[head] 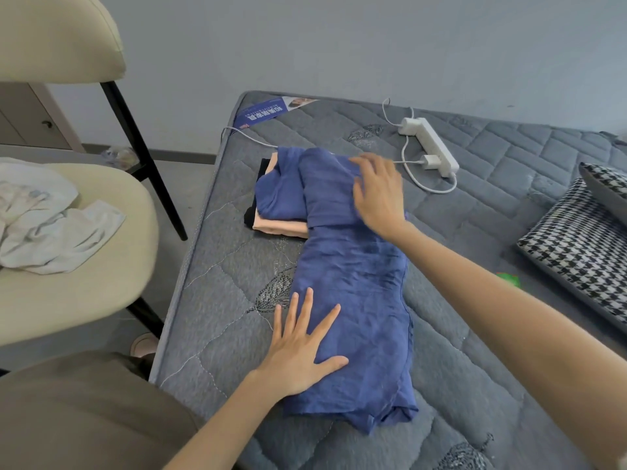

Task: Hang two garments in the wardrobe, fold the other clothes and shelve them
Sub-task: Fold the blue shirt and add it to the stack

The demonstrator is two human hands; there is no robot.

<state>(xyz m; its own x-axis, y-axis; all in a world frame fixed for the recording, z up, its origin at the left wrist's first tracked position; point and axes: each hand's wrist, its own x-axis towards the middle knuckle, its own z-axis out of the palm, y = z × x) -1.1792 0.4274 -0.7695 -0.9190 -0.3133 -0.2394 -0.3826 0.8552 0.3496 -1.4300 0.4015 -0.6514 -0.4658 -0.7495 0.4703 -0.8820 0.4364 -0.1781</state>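
A blue garment [359, 293] lies lengthwise on the grey quilted mattress [220, 286], folded into a long strip. Its far end rests on a small pile with a peach folded garment [281, 226] and a black one [250, 217] beneath. My left hand [302, 347] lies flat with spread fingers on the near left part of the blue garment. My right hand [378, 195] rests with straight fingers on the far part of the blue cloth, over the pile. A crumpled white garment [51, 218] lies on the cream chair seat at the left.
A cream chair [84, 300] with black legs stands left of the mattress. A white power strip [429, 145] with a plugged charger and cables lies on the far mattress. A houndstooth cushion [583, 245] sits at the right. A small green object [509, 279] shows by my right forearm.
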